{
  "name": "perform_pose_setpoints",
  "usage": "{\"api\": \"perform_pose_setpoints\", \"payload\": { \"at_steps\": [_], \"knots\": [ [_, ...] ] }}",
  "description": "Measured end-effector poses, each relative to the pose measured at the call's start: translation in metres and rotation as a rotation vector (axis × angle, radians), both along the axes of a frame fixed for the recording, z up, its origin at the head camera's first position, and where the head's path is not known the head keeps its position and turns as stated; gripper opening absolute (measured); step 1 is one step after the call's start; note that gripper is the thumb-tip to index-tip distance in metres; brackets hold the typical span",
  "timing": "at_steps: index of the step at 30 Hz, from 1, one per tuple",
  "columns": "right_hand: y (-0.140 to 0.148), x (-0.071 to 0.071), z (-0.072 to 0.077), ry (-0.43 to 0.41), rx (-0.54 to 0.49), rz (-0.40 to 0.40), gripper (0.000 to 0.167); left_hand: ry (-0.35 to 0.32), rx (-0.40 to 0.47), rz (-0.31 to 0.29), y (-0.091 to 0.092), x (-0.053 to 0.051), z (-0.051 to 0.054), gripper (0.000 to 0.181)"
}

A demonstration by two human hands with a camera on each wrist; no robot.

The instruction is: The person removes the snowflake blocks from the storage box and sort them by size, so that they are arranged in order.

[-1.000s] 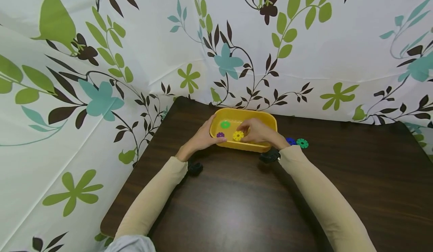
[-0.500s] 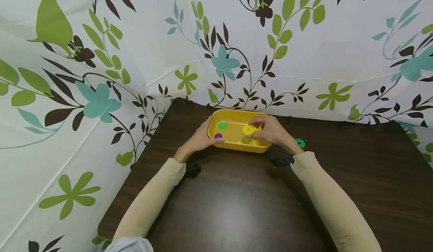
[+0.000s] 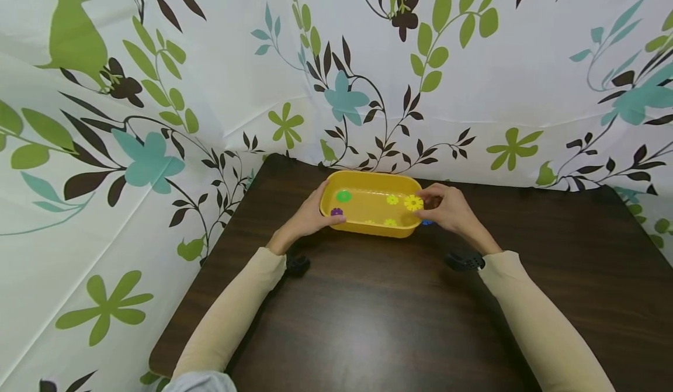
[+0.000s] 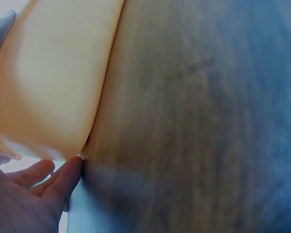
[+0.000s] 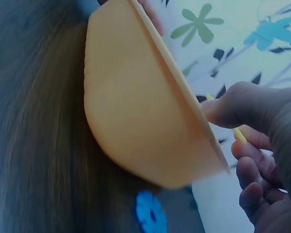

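The left hand (image 3: 311, 212) holds the left end of a yellow tray (image 3: 363, 228), thumb over the near rim; in the left wrist view its fingers press the tray's end wall (image 4: 53, 82). At the tray's right end the right hand (image 3: 449, 208) pinches a yellow flower-shaped disc (image 3: 413, 203) between thumb and fingers, at rim height. The right wrist view shows that disc (image 5: 240, 135) edge-on beside the tray wall (image 5: 136, 97). Inside the tray lie a green disc (image 3: 344, 196), a purple disc (image 3: 337, 211) and several yellow discs (image 3: 392, 200).
A blue disc (image 3: 427, 222) lies on the dark wooden table (image 3: 357, 310) just outside the tray's right end, seen also as a blue disc (image 5: 151, 213) in the right wrist view. A patterned cloth (image 3: 210, 59) hangs behind the table and along its left side.
Carrying the yellow disc, the right hand has moved rightward from over the middle of the tray to its right end. The left hand keeps its hold on the tray. The head view has shifted slightly.
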State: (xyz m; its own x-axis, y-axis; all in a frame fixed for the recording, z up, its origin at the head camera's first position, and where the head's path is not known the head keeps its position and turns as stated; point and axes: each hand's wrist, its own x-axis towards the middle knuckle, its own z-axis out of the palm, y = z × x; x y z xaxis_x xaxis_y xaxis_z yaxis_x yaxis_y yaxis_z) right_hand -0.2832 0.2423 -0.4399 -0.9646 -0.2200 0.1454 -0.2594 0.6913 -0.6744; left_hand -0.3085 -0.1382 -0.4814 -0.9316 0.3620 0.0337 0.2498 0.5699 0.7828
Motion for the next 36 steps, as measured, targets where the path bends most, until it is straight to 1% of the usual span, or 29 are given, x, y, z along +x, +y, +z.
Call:
{"api": "perform_pose_setpoints", "payload": {
  "at_steps": [9,14,24,29,32,36],
  "knots": [
    [0.035,0.013,-0.005,0.029,-0.008,-0.069,0.044,-0.007,-0.003,-0.003,-0.001,0.000,0.001,0.118],
    [0.056,0.019,-0.009,0.015,-0.014,-0.126,0.045,-0.016,-0.007,-0.002,-0.001,0.000,0.002,0.120],
    [0.099,0.031,-0.027,-0.019,-0.023,-0.207,0.049,-0.015,-0.002,-0.001,0.000,0.000,0.001,0.118],
    [0.118,0.034,-0.036,-0.051,0.004,-0.257,0.054,-0.020,-0.013,0.002,-0.002,0.001,0.001,0.120],
    [0.127,0.036,-0.041,-0.063,0.016,-0.274,0.055,-0.021,-0.017,0.002,-0.001,0.002,0.002,0.121],
    [0.135,0.038,-0.046,-0.059,0.030,-0.279,0.052,-0.021,-0.025,0.001,-0.001,0.001,0.002,0.120]
  ]
}}
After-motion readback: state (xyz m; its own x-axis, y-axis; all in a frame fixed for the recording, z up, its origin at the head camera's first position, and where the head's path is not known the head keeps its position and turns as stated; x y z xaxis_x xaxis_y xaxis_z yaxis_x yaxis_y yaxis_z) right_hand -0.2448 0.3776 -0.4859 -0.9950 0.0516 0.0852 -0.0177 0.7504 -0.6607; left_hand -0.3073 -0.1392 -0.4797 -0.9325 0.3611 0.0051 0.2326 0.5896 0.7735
